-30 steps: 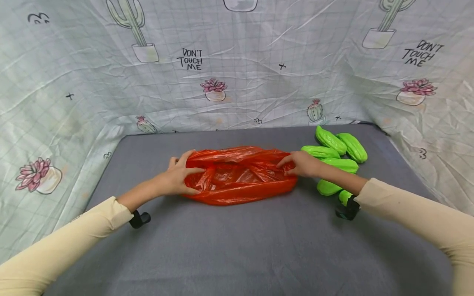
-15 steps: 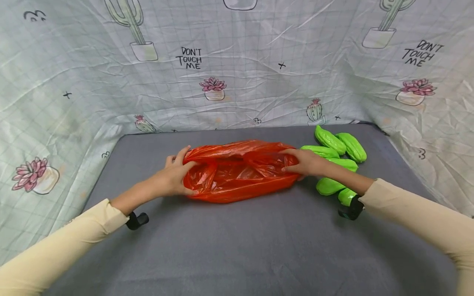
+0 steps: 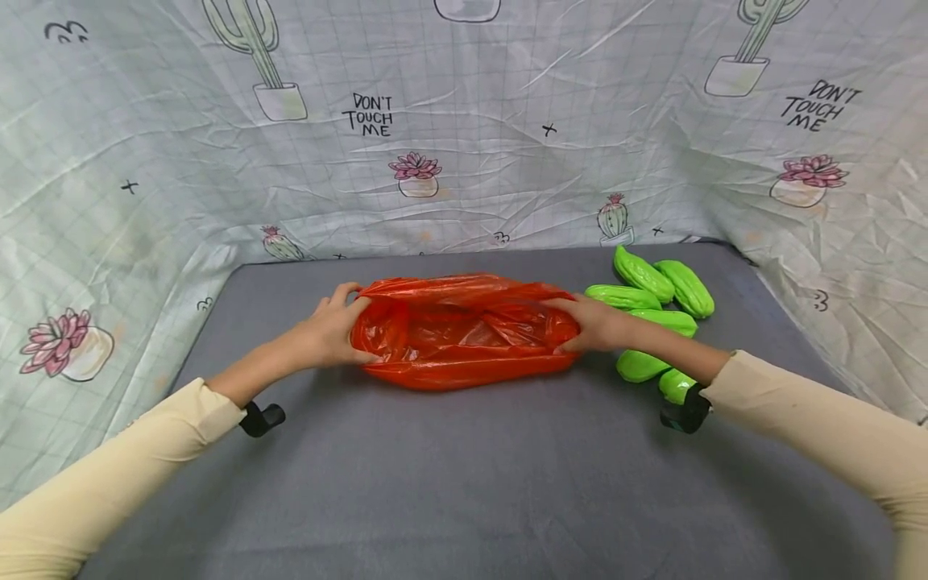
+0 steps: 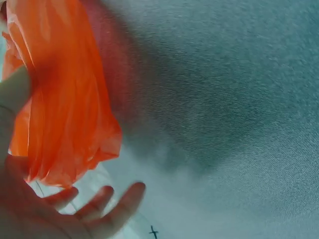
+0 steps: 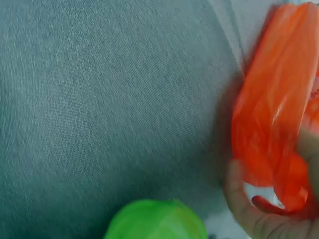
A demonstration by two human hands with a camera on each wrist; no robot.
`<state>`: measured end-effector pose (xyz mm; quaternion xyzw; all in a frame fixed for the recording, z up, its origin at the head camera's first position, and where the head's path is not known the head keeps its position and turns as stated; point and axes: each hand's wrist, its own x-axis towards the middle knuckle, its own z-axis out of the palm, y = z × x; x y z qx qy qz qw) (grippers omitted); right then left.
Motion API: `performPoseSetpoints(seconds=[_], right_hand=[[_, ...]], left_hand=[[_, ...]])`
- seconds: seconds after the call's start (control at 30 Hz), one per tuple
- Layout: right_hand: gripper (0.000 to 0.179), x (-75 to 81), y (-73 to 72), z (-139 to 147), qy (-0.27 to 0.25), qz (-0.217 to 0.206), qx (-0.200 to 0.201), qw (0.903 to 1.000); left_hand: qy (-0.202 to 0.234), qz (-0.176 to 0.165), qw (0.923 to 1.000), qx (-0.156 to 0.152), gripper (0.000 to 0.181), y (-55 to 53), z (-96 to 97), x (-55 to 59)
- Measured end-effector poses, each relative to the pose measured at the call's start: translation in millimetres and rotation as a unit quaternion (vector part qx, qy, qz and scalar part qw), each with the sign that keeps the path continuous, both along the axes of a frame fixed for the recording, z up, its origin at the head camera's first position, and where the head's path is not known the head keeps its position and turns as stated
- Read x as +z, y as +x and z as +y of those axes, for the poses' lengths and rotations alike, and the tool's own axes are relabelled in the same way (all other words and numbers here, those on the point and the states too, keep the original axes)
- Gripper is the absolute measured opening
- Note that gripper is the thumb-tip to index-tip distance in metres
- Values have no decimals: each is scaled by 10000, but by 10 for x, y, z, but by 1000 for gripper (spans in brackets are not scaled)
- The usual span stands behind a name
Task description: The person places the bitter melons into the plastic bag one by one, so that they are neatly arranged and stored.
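Observation:
A thin red plastic bag (image 3: pixel 449 374) stretches between my two hands over the grey table, its mouth spread and facing up. My left hand (image 3: pixel 329 330) grips its left end, the thumb inside the mouth. In the left wrist view that thumb shows faintly through the plastic, while several fingers (image 4: pixel 119 209) spread loose below the bag. On the opposite end my right hand (image 3: pixel 602 322) holds the rim, thumb inside and fingers curling around the outside, as the right wrist view shows. Creased plastic lines the inside of the bag.
Several bright green, ridged, elongated vegetables (image 3: pixel 641 274) lie in a cluster at the back right, partly behind my right forearm. One green vegetable (image 5: pixel 157 221) is close to my right wrist. A printed cloth (image 3: pixel 464 121) hangs behind and beside the grey table (image 3: pixel 464 475).
My hands have drawn slightly apart, the left one moving left. The bag's mouth is wider and the bag sits a little farther back. The green vegetables stay put.

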<state>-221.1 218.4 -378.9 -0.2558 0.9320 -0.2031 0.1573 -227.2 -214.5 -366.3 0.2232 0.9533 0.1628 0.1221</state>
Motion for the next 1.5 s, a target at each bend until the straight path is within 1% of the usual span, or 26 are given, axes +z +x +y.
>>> performPoseSetpoints(seconds=[0.1, 0.2, 0.3, 0.37, 0.53, 0.63, 0.7, 0.8, 0.87, 0.93, 1.03, 1.1, 1.27, 1.4, 1.5], right_hand=[[74, 60, 15, 65, -276, -211, 59, 9994], [70, 135, 38, 156, -397, -230, 102, 9989], [67, 199, 80, 257, -460, -47, 156, 9988], [65, 236, 115, 332, -510, -2, 115, 9986], [64, 345, 245, 578, -631, 84, -70, 9979], [62, 398, 337, 781, -573, 309, -161, 9977], [61, 409, 393, 931, -544, 501, -149, 9971], [58, 398, 467, 1157, -401, 895, -82, 9951], [58, 376, 524, 1290, -307, 1138, -118, 9930], [59, 351, 583, 1412, -237, 1321, -143, 9908], [61, 307, 686, 1580, -217, 1398, -177, 9898], [61, 273, 744, 1689, -166, 1464, -29, 9891], [66, 182, 868, 1908, 129, 1713, 328, 9846], [72, 148, 914, 1994, 146, 1927, 570, 9795], [75, 127, 928, 2022, 97, 2020, 669, 9770]], left_hand=[[346, -145, 9992, -108, 86, -40, -9, 24], [645, -153, 9976, -197, 78, -63, -27, 51], [791, -49, 9965, -253, 72, -65, -48, 69], [840, -34, 9962, -238, 72, -55, -58, 78], [906, -94, 9957, -163, 77, -27, -80, 88], [1043, -162, 9943, -145, 80, -22, -102, 79], [1174, -254, 9926, -172, 82, -26, -123, 67], [1431, -530, 9881, -214, 86, -39, -158, 43], [1676, -826, 9822, -176, 88, -50, -186, 15], [1946, -1109, 9745, -124, 88, -62, -210, -25], [2347, -1424, 9615, -106, 87, -74, -240, -93], [2481, -1490, 9571, -156, 87, -80, -250, -128], [2648, -1495, 9524, -235, 87, -92, -262, -165], [2686, -1489, 9515, -197, 86, -97, -272, -158], [2649, -1463, 9529, -169, 85, -101, -277, -157]])
